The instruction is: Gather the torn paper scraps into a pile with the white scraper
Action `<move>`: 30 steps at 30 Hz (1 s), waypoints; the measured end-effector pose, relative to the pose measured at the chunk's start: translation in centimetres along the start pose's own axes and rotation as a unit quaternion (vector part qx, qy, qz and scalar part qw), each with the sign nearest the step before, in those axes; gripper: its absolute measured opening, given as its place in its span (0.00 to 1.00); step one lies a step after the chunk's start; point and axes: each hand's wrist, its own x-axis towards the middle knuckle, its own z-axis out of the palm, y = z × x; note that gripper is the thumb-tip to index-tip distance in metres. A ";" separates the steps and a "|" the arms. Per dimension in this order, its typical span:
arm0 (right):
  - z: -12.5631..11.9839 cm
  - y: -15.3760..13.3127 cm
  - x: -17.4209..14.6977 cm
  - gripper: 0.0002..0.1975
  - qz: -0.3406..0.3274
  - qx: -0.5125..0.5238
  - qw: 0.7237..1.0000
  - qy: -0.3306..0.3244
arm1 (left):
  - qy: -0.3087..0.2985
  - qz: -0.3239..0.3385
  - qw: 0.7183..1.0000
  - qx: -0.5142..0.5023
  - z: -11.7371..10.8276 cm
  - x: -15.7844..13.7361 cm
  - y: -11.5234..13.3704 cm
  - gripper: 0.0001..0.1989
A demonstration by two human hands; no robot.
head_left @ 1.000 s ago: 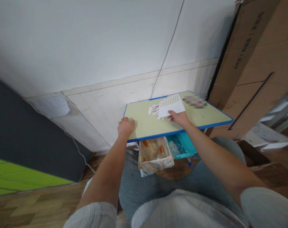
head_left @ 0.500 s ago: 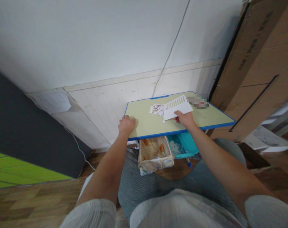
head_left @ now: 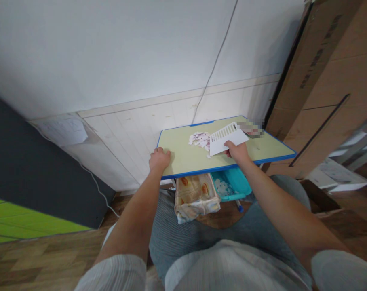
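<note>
the right hand (head_left: 238, 152) has a white card (head_left: 217, 147) pinched near its lower edge, thumb on top and fingers beneath; the card, with a row of stripes along its far side, is above the table (head_left: 182, 161), just beside the loose pile of paper scraps (head_left: 199, 139); whether its lower corner touches the tabletop, i cannot tell; the left hand (head_left: 159, 159) rests at the table's left edge with its fingers bent over the top, though i cannot tell whether it grips; the step in hand looks like working the card beside the scraps; the next move seems to call for a firm pinch, a low card edge and a steady table; under the front edge sit a cloth-lined basket (head_left: 197, 209) and, to its right, a blue bin (head_left: 237, 197) with pale bits inside.
</note>
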 end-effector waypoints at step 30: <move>0.0 0.1 -0.2 0.06 -0.009 -0.012 0.997 -0.069 | 0.006 0.003 1.000 0.006 0.2 0.3 -0.1 0.29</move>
